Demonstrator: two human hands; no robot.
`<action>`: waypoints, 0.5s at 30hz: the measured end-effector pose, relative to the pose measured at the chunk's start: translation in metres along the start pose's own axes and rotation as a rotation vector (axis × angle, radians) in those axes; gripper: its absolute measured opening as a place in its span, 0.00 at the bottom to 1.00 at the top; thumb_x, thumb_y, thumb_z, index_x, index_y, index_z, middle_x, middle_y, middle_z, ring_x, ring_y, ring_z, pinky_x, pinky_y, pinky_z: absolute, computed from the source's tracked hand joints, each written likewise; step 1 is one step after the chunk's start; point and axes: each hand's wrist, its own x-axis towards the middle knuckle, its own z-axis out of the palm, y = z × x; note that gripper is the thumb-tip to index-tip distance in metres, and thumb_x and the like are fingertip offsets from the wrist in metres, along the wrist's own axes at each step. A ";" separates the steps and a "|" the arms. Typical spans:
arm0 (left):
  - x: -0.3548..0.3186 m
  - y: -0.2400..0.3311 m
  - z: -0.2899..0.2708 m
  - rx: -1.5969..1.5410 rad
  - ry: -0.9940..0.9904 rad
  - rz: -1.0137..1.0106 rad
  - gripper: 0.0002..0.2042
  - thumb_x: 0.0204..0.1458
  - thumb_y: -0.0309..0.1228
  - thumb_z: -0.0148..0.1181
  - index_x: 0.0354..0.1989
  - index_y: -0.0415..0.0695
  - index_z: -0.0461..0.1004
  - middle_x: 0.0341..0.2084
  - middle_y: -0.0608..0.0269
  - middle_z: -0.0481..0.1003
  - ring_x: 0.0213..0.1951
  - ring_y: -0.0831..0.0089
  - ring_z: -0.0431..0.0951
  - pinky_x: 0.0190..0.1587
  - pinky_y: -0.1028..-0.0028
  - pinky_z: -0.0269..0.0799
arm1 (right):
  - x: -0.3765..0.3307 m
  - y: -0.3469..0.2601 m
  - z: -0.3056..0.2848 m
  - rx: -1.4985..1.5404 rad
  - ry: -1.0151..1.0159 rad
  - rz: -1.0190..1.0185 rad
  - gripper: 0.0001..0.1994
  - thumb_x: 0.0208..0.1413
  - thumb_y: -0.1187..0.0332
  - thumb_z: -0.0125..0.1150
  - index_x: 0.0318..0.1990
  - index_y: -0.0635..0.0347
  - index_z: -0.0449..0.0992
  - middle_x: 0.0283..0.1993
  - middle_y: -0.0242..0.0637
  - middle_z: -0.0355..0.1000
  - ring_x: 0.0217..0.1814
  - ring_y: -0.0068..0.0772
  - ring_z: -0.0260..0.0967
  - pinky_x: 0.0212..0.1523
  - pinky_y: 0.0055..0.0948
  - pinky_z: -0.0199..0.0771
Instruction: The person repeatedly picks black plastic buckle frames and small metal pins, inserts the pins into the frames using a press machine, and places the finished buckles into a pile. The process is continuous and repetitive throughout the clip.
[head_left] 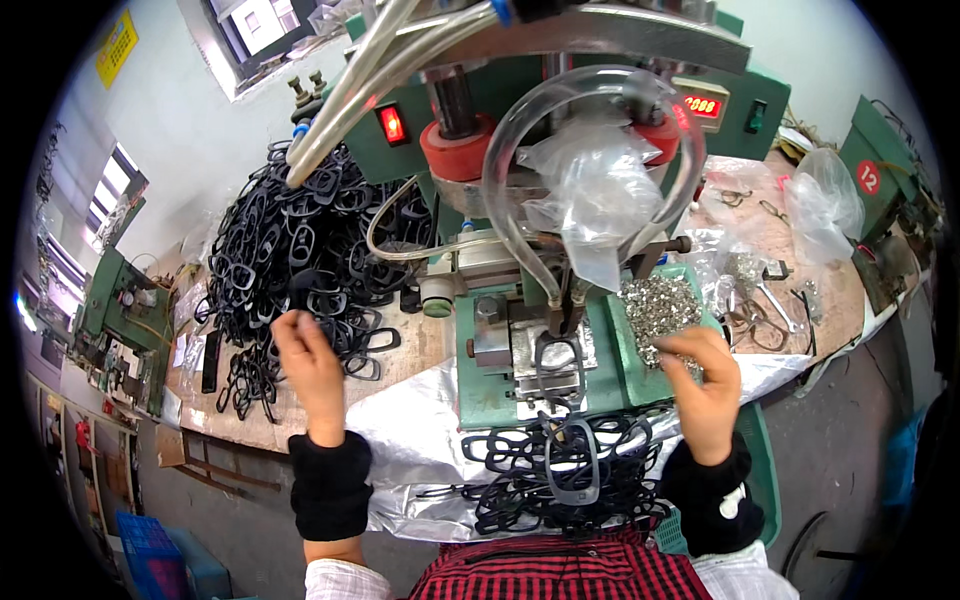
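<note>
My left hand (310, 370) is at the front of a big heap of black eyeglass frames (265, 260), its fingers curled together. A dark blurred shape is just beyond the fingertips, and I cannot make out whether they hold it. My right hand (704, 390) is over the near edge of a green tray (640, 375) of small shiny metal parts (662, 308). Thumb and forefinger are pinched; anything between them is too small to see. Between the hands, a dark eyeglass frame (560, 352) sits in the metal fixture (525, 345) of a green press, under its head.
More dark frames (490, 450) lie on silver foil in front of the press, with a greyish frame (573, 465) on top. Clear hoses (350, 90) and a plastic bag (595, 190) hang before the press. A wrench (778, 308) and loose frames lie at the right.
</note>
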 end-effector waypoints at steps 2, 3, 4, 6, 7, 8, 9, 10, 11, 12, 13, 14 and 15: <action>-0.012 0.019 0.022 -0.379 -0.095 -0.207 0.04 0.65 0.27 0.55 0.40 0.43 0.66 0.25 0.75 0.63 0.26 0.87 0.58 0.26 0.82 0.56 | 0.025 -0.021 0.024 0.136 -0.037 -0.113 0.08 0.45 0.80 0.63 0.36 0.64 0.81 0.34 0.41 0.77 0.38 0.40 0.73 0.44 0.33 0.71; -0.019 0.027 0.032 -0.427 -0.131 -0.246 0.05 0.64 0.26 0.55 0.40 0.42 0.66 0.25 0.74 0.64 0.26 0.87 0.60 0.27 0.83 0.58 | 0.032 -0.021 0.039 0.176 -0.001 -0.115 0.10 0.45 0.79 0.64 0.38 0.64 0.80 0.35 0.40 0.77 0.39 0.39 0.74 0.44 0.32 0.71; -0.026 0.037 0.039 -0.478 -0.169 -0.283 0.05 0.64 0.25 0.56 0.40 0.42 0.65 0.26 0.74 0.65 0.27 0.87 0.62 0.28 0.83 0.59 | 0.031 -0.010 0.056 0.286 0.026 -0.042 0.17 0.46 0.79 0.65 0.46 0.66 0.76 0.36 0.39 0.76 0.40 0.34 0.74 0.46 0.29 0.70; -0.046 0.056 0.035 -0.712 -0.147 -0.404 0.05 0.64 0.24 0.55 0.39 0.42 0.65 0.27 0.73 0.68 0.30 0.88 0.67 0.32 0.84 0.65 | 0.026 -0.032 0.071 0.521 0.014 0.152 0.23 0.47 0.80 0.66 0.53 0.69 0.70 0.35 0.37 0.75 0.40 0.26 0.72 0.47 0.24 0.69; -0.056 0.044 0.032 -0.795 -0.184 -0.508 0.03 0.65 0.25 0.54 0.42 0.41 0.66 0.31 0.68 0.72 0.34 0.83 0.73 0.37 0.81 0.71 | 0.024 -0.031 0.075 0.471 0.020 0.143 0.25 0.49 0.80 0.65 0.56 0.70 0.66 0.34 0.35 0.73 0.40 0.23 0.70 0.48 0.22 0.67; -0.061 0.050 0.032 -0.855 -0.167 -0.544 0.04 0.65 0.26 0.54 0.43 0.41 0.67 0.33 0.67 0.73 0.35 0.82 0.74 0.38 0.80 0.71 | 0.020 -0.031 0.077 0.511 0.039 0.183 0.25 0.49 0.80 0.65 0.56 0.70 0.66 0.34 0.34 0.73 0.41 0.23 0.70 0.49 0.22 0.67; -0.060 0.063 0.030 -0.914 -0.143 -0.576 0.04 0.65 0.26 0.53 0.45 0.41 0.68 0.35 0.65 0.74 0.36 0.80 0.75 0.39 0.79 0.72 | 0.020 -0.035 0.078 0.556 0.058 0.218 0.25 0.49 0.81 0.65 0.56 0.70 0.66 0.34 0.34 0.73 0.41 0.23 0.70 0.49 0.22 0.67; -0.058 0.072 0.027 -0.973 -0.117 -0.607 0.05 0.66 0.27 0.53 0.46 0.40 0.68 0.37 0.63 0.74 0.37 0.78 0.76 0.40 0.78 0.73 | 0.019 -0.035 0.079 0.599 0.078 0.253 0.25 0.49 0.81 0.65 0.56 0.70 0.65 0.33 0.33 0.72 0.42 0.23 0.70 0.49 0.22 0.67; -0.052 0.077 0.022 -1.021 -0.090 -0.572 0.07 0.67 0.27 0.51 0.49 0.39 0.70 0.43 0.58 0.75 0.40 0.74 0.78 0.43 0.75 0.74 | 0.020 -0.034 0.077 0.597 0.058 0.249 0.27 0.49 0.81 0.65 0.58 0.71 0.63 0.33 0.31 0.72 0.42 0.22 0.70 0.51 0.22 0.66; -0.042 0.095 0.015 -1.063 -0.072 -0.441 0.07 0.67 0.27 0.49 0.49 0.40 0.70 0.42 0.55 0.76 0.42 0.68 0.78 0.45 0.67 0.78 | 0.022 -0.036 0.078 0.635 0.034 0.266 0.28 0.49 0.81 0.65 0.58 0.71 0.63 0.33 0.31 0.72 0.43 0.22 0.70 0.52 0.22 0.66; -0.034 0.114 0.003 -1.073 -0.042 -0.320 0.08 0.67 0.28 0.49 0.49 0.39 0.70 0.41 0.54 0.76 0.42 0.67 0.78 0.46 0.65 0.78 | 0.024 -0.042 0.077 0.673 0.014 0.279 0.28 0.49 0.81 0.65 0.59 0.72 0.63 0.33 0.31 0.72 0.44 0.22 0.70 0.53 0.22 0.66; -0.024 0.133 -0.008 -1.077 -0.015 -0.197 0.09 0.67 0.29 0.49 0.49 0.39 0.70 0.41 0.52 0.76 0.43 0.65 0.77 0.47 0.63 0.78 | 0.027 -0.048 0.075 0.714 -0.007 0.295 0.29 0.49 0.81 0.65 0.59 0.72 0.62 0.33 0.31 0.72 0.44 0.22 0.70 0.54 0.22 0.65; -0.013 0.155 -0.018 -1.002 0.043 -0.014 0.09 0.66 0.29 0.48 0.48 0.38 0.70 0.38 0.52 0.77 0.41 0.63 0.78 0.46 0.64 0.77 | 0.029 -0.057 0.072 0.714 -0.035 0.297 0.30 0.50 0.81 0.65 0.61 0.73 0.60 0.34 0.31 0.73 0.47 0.23 0.70 0.56 0.23 0.65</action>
